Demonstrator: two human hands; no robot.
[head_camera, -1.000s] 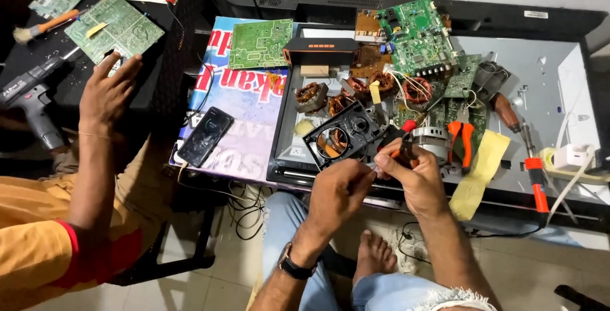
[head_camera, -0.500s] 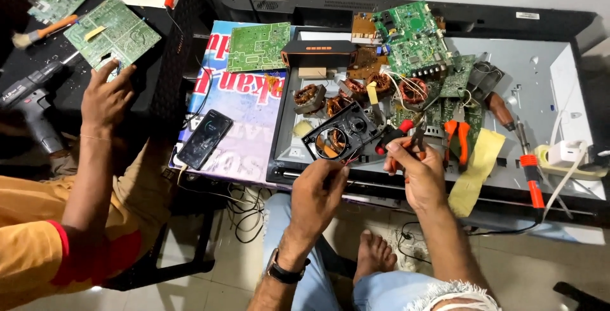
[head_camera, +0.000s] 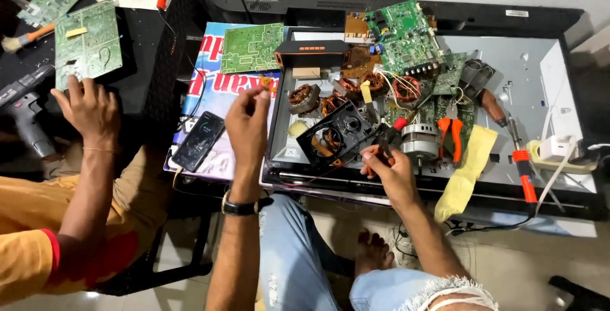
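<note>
My right hand [head_camera: 389,166] grips red-handled pliers [head_camera: 395,128] at the near edge of a metal panel [head_camera: 508,69]. The tool's tip rests by a black plastic motor frame [head_camera: 337,134] that holds a copper coil. My left hand [head_camera: 248,120], with a wristwatch, is lifted over a printed poster [head_camera: 216,85]. Its fingers are bunched together, and nothing shows between them. It hovers between a black phone [head_camera: 199,139] and the motor frame, touching neither.
Another person's hand [head_camera: 92,108] rests on a green circuit board [head_camera: 86,41] at the left. The panel carries more boards [head_camera: 406,28], copper coils [head_camera: 304,97], an orange-black speaker [head_camera: 314,54], orange pliers [head_camera: 451,134], a yellow cloth [head_camera: 467,171], an orange screwdriver [head_camera: 524,177] and a white charger [head_camera: 559,149].
My left hand has left the black motor frame and moved left and up over the poster. My right hand stays by the frame with the pliers.
</note>
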